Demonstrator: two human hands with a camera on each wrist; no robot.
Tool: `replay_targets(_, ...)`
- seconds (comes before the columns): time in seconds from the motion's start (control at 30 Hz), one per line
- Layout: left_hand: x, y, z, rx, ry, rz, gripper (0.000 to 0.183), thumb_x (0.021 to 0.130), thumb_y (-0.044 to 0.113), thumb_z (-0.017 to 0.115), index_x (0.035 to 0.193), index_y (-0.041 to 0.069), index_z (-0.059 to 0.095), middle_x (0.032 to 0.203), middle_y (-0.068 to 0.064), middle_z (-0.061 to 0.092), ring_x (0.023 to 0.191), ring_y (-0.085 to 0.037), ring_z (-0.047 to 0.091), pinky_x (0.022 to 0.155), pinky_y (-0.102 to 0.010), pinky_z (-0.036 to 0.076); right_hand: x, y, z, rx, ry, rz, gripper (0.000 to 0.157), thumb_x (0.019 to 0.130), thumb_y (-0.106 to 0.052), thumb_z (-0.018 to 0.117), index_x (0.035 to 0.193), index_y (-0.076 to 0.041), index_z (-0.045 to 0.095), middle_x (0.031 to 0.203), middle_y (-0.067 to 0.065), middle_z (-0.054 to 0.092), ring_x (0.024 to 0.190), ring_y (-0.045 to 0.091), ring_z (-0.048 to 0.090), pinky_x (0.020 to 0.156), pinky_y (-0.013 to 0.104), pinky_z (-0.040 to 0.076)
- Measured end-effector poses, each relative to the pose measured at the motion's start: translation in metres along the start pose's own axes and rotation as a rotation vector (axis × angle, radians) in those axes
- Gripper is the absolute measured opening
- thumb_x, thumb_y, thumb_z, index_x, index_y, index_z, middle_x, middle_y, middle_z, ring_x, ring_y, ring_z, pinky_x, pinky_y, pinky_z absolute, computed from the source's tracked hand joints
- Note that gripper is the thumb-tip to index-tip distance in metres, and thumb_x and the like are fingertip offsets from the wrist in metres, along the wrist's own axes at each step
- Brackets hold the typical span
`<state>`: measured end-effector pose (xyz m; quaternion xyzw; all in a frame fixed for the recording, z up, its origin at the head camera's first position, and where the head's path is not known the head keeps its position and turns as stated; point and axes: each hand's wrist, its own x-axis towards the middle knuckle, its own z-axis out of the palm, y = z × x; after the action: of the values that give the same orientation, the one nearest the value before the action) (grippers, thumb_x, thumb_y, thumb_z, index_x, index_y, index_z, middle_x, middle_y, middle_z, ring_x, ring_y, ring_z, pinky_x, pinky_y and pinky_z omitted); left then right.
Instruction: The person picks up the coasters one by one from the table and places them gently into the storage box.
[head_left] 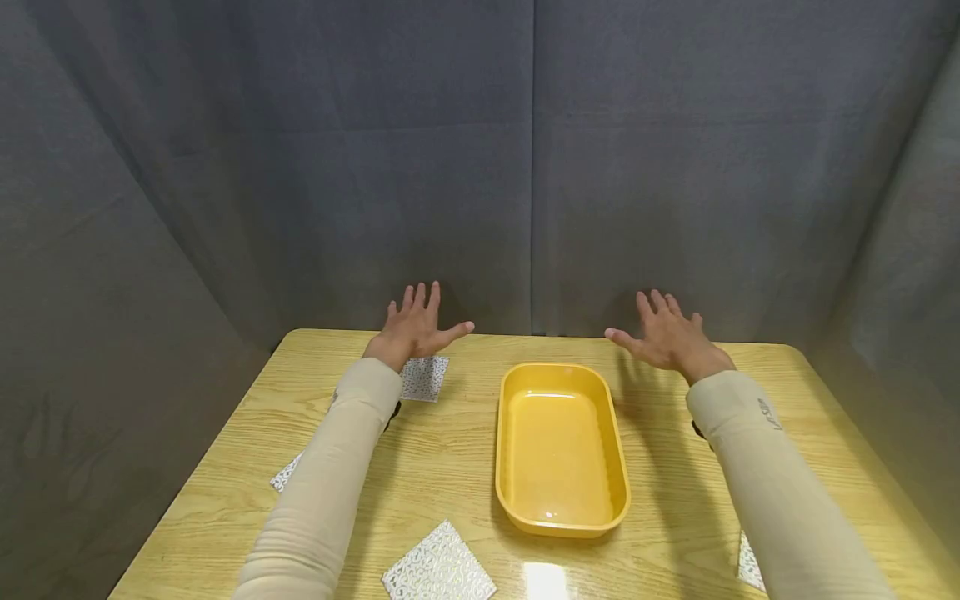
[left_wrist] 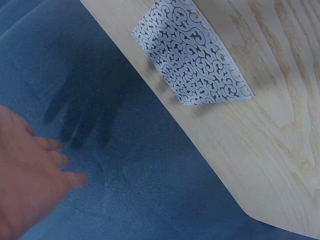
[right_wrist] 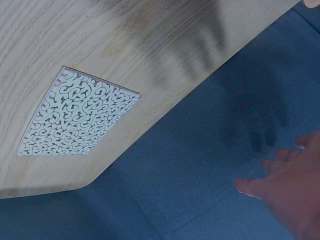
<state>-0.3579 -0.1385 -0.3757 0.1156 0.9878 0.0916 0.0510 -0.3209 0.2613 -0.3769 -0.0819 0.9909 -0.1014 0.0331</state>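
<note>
Both hands are held out over the far side of a wooden table with fingers spread and nothing in them. My left hand (head_left: pixel 412 328) is nearest a flat square with a scroll pattern (head_left: pixel 425 380), which the wrist partly covers. In the left wrist view that patterned square (left_wrist: pixel 192 55) lies near the table edge, and the left hand (left_wrist: pixel 30 172) shows at the left side. My right hand (head_left: pixel 666 337) reaches past the back right of a yellow rectangular dish (head_left: pixel 562 531). The right wrist view shows the right hand (right_wrist: pixel 295 185) beyond the edge and another patterned square (right_wrist: pixel 77 117) on the wood.
More patterned squares lie on the table (head_left: pixel 457 458): one at the near side (head_left: pixel 438 562), one by the left sleeve (head_left: pixel 285 473), one by the right sleeve (head_left: pixel 750 565). A dark grey curtain (head_left: pixel 375 167) hangs behind the table and at both sides.
</note>
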Motion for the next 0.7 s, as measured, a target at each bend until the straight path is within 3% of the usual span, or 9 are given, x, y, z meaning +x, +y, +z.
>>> replay_targets(0.4,-0.006,0.006,0.007,-0.099,-0.096,0.024,0.108,0.088,0.083,0.036,0.161,0.017,-0.008,0.168,-0.015,0.003,0.154,-0.034,0.006,0.121,-0.057,0.017,-0.003,0.017,-0.005,-0.002,0.01,0.026,0.105,0.095,-0.072,0.038,0.157,0.007,0.007,0.159,0.037,0.006,0.145,0.058,0.007,0.107,0.079,0.01)
replay_targets(0.7,-0.013,0.012,0.017,-0.177,-0.17,0.069,0.109,0.087,0.084,0.036,0.161,0.018,-0.009,0.168,-0.009,0.004,0.154,-0.03,0.011,0.123,-0.051,0.016,-0.01,0.036,-0.008,0.023,-0.014,0.064,0.109,0.094,-0.075,0.035,0.156,0.008,0.003,0.158,0.039,0.004,0.144,0.06,0.004,0.107,0.08,0.007)
